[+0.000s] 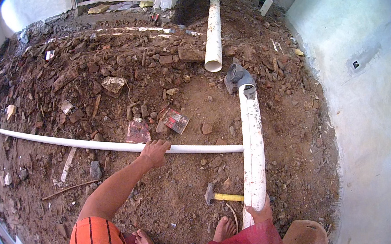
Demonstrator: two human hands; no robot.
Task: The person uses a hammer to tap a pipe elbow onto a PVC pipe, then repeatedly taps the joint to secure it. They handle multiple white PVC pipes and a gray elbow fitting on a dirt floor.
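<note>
Left hand point(153, 149): fingers point(160, 144) curled over thin white pipe point(85, 144), seemingly steadying it where it met the thick white pipe point(252, 149). Right hand point(260, 212): fingers wrapped round thick pipe's near end (far end in grey elbow fitting point(238, 76)). Hammer point(221, 196) beside, on dirt floor point(185, 197). Second thick pipe point(212, 26) beyond.

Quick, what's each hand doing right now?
Left hand: closed on the thin white pipe.
Right hand: closed on the thick white pipe.
</note>
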